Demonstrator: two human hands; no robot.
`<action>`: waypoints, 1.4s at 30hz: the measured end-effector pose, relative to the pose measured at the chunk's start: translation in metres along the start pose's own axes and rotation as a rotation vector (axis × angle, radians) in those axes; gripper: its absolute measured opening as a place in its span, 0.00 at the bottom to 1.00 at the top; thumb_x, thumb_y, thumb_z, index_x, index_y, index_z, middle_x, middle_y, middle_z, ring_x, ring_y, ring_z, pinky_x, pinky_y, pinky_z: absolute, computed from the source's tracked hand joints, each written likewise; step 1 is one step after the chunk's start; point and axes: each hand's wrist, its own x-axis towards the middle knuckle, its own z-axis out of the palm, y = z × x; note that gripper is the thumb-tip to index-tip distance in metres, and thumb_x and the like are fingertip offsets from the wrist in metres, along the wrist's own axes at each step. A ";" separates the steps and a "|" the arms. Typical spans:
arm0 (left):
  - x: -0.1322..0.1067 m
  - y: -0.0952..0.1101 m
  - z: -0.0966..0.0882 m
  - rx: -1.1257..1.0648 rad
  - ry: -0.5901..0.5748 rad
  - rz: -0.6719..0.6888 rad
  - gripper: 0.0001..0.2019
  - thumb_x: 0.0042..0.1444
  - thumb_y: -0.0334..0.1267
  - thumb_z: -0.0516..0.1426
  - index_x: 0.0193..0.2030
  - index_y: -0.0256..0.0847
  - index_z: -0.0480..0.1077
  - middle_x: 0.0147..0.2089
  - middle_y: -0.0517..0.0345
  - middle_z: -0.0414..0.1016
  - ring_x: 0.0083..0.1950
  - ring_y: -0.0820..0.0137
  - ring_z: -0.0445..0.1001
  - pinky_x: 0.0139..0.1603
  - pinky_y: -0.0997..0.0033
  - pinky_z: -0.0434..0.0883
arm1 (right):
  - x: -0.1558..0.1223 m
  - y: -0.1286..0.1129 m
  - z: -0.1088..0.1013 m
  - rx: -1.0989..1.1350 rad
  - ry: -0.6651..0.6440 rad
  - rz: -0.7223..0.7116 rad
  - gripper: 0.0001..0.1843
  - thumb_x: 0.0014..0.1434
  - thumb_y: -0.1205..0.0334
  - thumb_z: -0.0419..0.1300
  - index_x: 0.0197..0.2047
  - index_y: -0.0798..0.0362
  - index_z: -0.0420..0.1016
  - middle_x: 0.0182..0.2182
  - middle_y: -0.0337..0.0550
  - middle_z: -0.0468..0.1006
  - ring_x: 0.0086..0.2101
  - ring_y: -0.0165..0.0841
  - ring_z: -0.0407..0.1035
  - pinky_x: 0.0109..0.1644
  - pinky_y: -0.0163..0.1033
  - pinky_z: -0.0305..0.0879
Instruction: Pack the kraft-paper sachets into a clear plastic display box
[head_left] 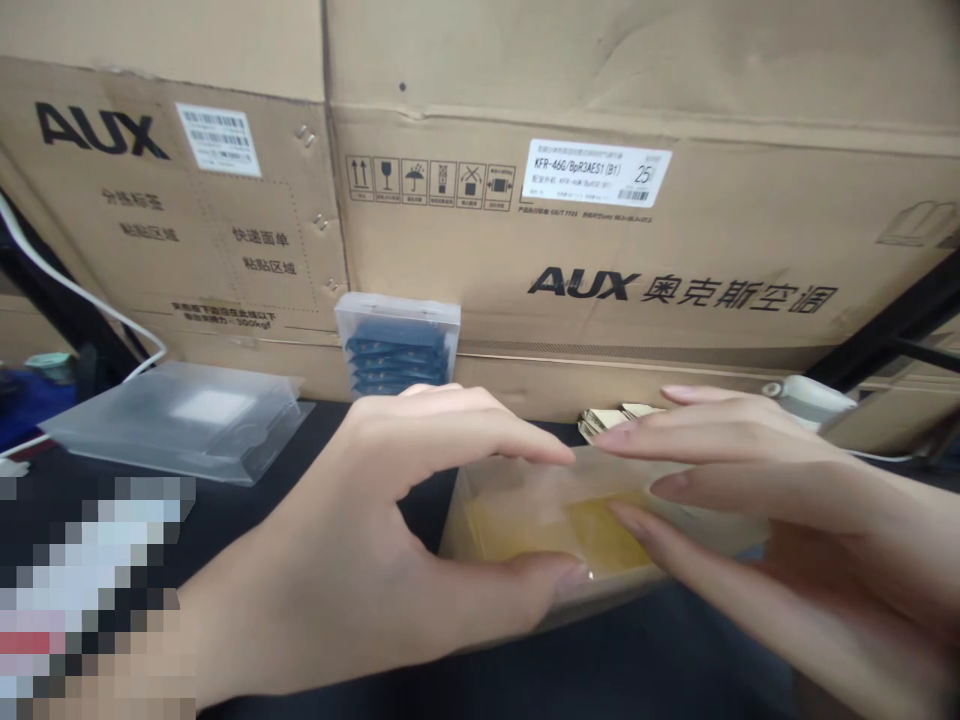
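My left hand (390,530) pinches a translucent box (525,515) between thumb and fingers, near centre on the black counter (247,510). My right hand (795,520) rests with its fingers stretched out across the box's top and right side. Inside the box: yellow contents, blurred. Farther back, a clear case (397,340) holds stacked blue packets. The carton (712,240) behind reads "AUX"; its white label (596,172) reads "KFR-46G/BpR3AES1 (B1)".

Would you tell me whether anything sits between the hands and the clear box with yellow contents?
Nothing visible does: the left hand grips the clear box, and the right hand rests its fingers on it.
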 end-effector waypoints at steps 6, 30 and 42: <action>0.000 0.004 0.007 -0.039 0.030 -0.032 0.11 0.49 0.35 0.63 0.41 0.45 0.75 0.41 0.58 0.79 0.42 0.65 0.76 0.40 0.67 0.75 | -0.002 -0.001 -0.002 0.007 -0.042 -0.008 0.14 0.58 0.69 0.60 0.46 0.45 0.74 0.44 0.39 0.79 0.44 0.38 0.76 0.55 0.47 0.70; -0.007 0.006 0.006 0.065 0.158 -0.071 0.21 0.44 0.31 0.63 0.48 0.47 0.71 0.43 0.62 0.78 0.42 0.66 0.78 0.47 0.67 0.77 | 0.000 -0.019 0.009 0.103 -0.006 -0.042 0.12 0.60 0.69 0.57 0.45 0.49 0.77 0.46 0.45 0.78 0.48 0.39 0.73 0.47 0.38 0.76; -0.005 0.006 0.018 -0.083 0.146 -0.167 0.22 0.46 0.30 0.61 0.49 0.46 0.67 0.44 0.61 0.76 0.45 0.66 0.76 0.50 0.67 0.75 | 0.003 -0.017 0.015 0.098 0.042 -0.112 0.10 0.61 0.71 0.57 0.43 0.56 0.77 0.45 0.48 0.78 0.49 0.33 0.71 0.54 0.34 0.70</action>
